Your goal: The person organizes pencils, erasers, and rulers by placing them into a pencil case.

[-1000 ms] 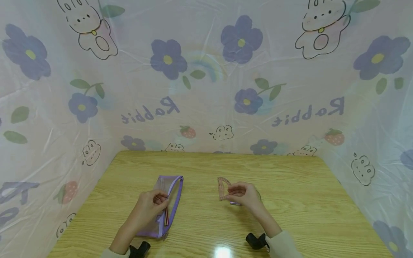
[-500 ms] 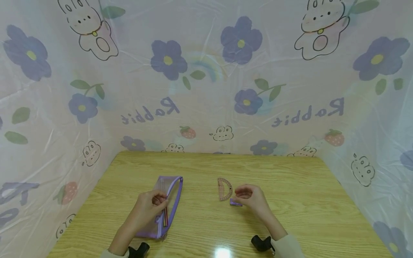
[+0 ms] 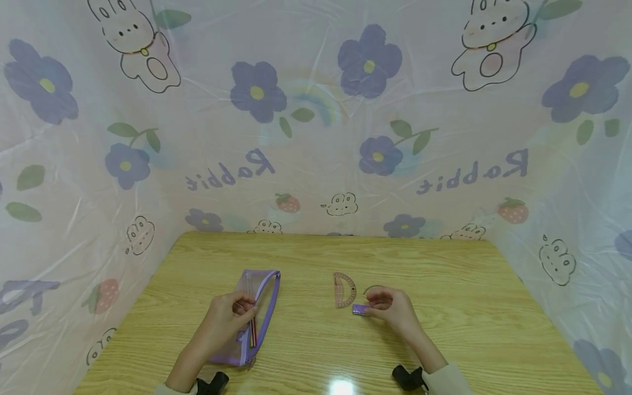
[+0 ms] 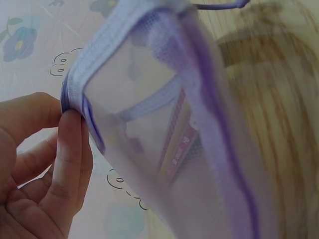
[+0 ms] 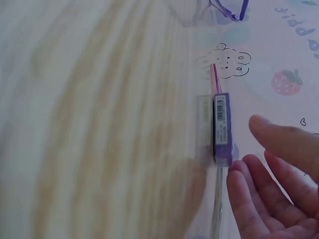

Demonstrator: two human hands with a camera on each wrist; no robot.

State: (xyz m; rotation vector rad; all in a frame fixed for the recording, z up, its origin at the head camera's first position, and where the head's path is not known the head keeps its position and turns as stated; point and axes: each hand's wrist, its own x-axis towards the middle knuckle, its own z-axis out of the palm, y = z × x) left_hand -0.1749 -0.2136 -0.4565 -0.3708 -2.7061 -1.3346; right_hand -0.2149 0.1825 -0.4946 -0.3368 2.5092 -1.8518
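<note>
Some pencils [image 4: 182, 150] lie inside the purple pouch [image 4: 224, 199]

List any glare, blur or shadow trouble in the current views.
Head: a bright glare spot on the table at the bottom edge; left wrist: the pencil case looks soft and hazy; right wrist: wood grain looks smeared, small print on the purple box is too soft to read.

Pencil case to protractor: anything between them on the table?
No. In the head view, only bare table lies between the pencil case and the protractor.
</note>
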